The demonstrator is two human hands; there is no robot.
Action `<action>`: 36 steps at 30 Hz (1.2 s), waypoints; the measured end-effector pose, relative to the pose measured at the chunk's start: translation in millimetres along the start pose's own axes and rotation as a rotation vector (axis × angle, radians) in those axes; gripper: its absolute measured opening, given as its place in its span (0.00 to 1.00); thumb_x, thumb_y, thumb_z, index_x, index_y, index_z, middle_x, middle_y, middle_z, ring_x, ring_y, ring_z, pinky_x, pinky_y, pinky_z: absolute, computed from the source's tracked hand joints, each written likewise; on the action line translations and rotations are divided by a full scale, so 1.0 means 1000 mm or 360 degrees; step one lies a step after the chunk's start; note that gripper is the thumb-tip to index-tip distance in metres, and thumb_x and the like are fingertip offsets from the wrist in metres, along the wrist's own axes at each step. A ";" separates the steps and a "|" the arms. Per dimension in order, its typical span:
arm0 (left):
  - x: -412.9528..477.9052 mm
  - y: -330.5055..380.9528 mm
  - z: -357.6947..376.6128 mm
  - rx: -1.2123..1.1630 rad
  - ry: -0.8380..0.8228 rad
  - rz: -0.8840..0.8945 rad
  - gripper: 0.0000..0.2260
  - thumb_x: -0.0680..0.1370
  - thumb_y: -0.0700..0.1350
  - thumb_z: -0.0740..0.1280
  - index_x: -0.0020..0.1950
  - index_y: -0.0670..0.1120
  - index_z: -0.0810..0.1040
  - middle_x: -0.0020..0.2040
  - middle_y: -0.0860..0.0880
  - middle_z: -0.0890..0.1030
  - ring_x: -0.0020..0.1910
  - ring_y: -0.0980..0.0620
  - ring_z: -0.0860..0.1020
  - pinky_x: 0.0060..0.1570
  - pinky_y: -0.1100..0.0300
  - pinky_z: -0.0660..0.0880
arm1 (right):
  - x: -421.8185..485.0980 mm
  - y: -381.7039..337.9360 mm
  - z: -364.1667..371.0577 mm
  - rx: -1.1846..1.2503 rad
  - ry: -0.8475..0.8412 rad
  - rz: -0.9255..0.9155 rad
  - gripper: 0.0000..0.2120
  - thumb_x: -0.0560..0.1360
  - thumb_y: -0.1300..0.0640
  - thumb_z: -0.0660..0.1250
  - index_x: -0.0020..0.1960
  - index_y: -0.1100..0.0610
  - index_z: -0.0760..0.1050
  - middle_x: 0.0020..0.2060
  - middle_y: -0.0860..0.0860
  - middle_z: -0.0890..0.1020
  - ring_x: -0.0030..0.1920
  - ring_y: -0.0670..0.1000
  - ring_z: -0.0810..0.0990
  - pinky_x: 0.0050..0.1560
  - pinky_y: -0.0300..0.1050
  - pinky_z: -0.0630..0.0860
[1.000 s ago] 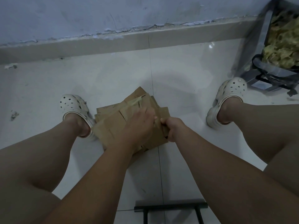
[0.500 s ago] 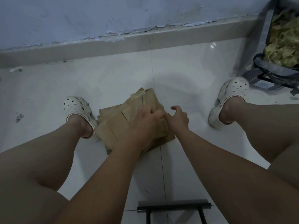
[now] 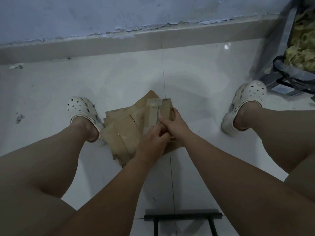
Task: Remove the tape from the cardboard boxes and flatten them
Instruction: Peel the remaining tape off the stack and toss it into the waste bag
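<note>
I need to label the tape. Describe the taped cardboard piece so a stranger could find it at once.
On the white tiled floor, between the two white clogs, lies a pile of brown cardboard. The topmost piece, gripped at its right edge by the right hand, alone shows a pale tape strip running down its length.

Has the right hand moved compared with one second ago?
Yes. The right hand shifted left and toward the wall: it was fully right of the floor tile seam, and now lies over it, holding the taped cardboard.
</note>
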State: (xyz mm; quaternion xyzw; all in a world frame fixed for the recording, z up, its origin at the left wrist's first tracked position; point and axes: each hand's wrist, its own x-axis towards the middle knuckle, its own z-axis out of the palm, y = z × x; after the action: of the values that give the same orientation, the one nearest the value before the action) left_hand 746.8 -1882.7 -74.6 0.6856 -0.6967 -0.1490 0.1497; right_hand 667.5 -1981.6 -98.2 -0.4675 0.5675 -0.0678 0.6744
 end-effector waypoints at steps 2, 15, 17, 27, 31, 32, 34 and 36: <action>0.001 -0.001 0.003 -0.0043 0.0055 -0.0008 0.07 0.69 0.36 0.75 0.43 0.37 0.81 0.42 0.41 0.80 0.37 0.45 0.77 0.33 0.55 0.76 | 0.002 -0.002 0.002 0.0013 -0.0017 0.0045 0.32 0.79 0.48 0.65 0.78 0.45 0.54 0.65 0.52 0.76 0.62 0.57 0.77 0.61 0.58 0.77; -0.012 0.024 0.019 -0.0602 0.0278 -0.0930 0.17 0.74 0.49 0.71 0.54 0.40 0.70 0.60 0.47 0.63 0.55 0.56 0.64 0.56 0.65 0.68 | 0.008 0.005 -0.006 0.0296 -0.0073 0.0152 0.24 0.83 0.48 0.56 0.77 0.41 0.54 0.67 0.52 0.74 0.60 0.56 0.79 0.52 0.59 0.81; -0.010 0.024 0.019 -0.0626 0.0392 -0.1076 0.16 0.71 0.46 0.74 0.51 0.42 0.70 0.54 0.50 0.63 0.51 0.55 0.66 0.53 0.65 0.70 | 0.006 0.005 -0.004 0.0286 -0.0082 0.0153 0.24 0.83 0.48 0.57 0.76 0.40 0.55 0.65 0.51 0.76 0.57 0.55 0.80 0.42 0.53 0.82; 0.003 0.011 0.009 -0.0680 0.0393 -0.1232 0.06 0.78 0.38 0.63 0.43 0.44 0.66 0.38 0.48 0.73 0.35 0.53 0.69 0.30 0.69 0.64 | 0.003 0.003 -0.006 0.0224 -0.0029 0.0134 0.25 0.82 0.48 0.58 0.77 0.39 0.54 0.66 0.52 0.74 0.60 0.58 0.77 0.52 0.64 0.80; 0.008 0.006 -0.002 -0.0865 0.0322 -0.1164 0.06 0.79 0.38 0.61 0.46 0.47 0.65 0.43 0.47 0.78 0.42 0.52 0.77 0.38 0.62 0.74 | 0.003 0.007 -0.005 0.0104 0.0069 0.0039 0.26 0.81 0.45 0.59 0.77 0.42 0.56 0.66 0.52 0.74 0.59 0.57 0.78 0.49 0.60 0.81; 0.010 0.005 -0.005 -0.0895 0.0293 -0.1169 0.06 0.79 0.38 0.60 0.47 0.47 0.65 0.45 0.46 0.79 0.44 0.51 0.77 0.40 0.58 0.75 | 0.003 0.010 -0.005 0.0071 0.0098 0.0002 0.26 0.80 0.44 0.61 0.76 0.43 0.58 0.65 0.52 0.75 0.58 0.56 0.78 0.49 0.58 0.82; 0.013 0.000 -0.009 -0.0936 0.0262 -0.1213 0.06 0.80 0.37 0.60 0.51 0.48 0.66 0.48 0.44 0.79 0.44 0.50 0.77 0.38 0.59 0.74 | 0.000 0.018 -0.004 0.0017 0.0119 -0.0095 0.29 0.78 0.45 0.65 0.76 0.44 0.60 0.62 0.49 0.77 0.59 0.53 0.78 0.54 0.57 0.81; 0.016 -0.006 -0.012 -0.1003 0.0229 -0.1287 0.09 0.79 0.37 0.59 0.55 0.50 0.67 0.50 0.44 0.78 0.42 0.51 0.76 0.33 0.62 0.70 | -0.004 0.024 -0.001 -0.0011 0.0101 -0.0148 0.34 0.74 0.46 0.70 0.76 0.43 0.60 0.56 0.41 0.76 0.60 0.51 0.77 0.60 0.56 0.78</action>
State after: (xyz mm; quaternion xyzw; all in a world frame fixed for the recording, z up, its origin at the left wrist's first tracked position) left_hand 756.9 -1898.4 -65.5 0.8301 -0.2852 -0.3501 0.3270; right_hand 654.2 -1966.6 -112.8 -0.4934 0.5664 -0.1119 0.6506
